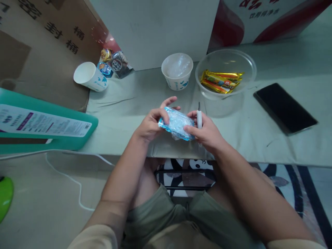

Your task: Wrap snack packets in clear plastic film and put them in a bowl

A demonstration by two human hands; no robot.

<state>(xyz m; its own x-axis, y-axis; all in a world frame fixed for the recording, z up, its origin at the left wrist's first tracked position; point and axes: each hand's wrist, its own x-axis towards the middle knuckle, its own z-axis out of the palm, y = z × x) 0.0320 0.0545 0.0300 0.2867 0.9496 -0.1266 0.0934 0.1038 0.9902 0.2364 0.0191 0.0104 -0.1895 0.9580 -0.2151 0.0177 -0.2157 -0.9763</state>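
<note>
While both hands pinch the blue packet over the bench's near edge, left hand at its end, right hand also clasping a small white tool, it looks light, crinkly, slippery.

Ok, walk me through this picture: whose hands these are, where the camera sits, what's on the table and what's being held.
No machine here: a person's two bare hands, filmed by one camera worn on the head, looking down. Both hands hold a blue-and-silver packet over the table's near edge; the left hand grips its left end, and the right hand also holds a small white-handled tool. Behind stand a paper cup with clear plastic inside and a clear bowl of yellow snack bars. A black phone lies right; a tipped cup lies left.
</note>
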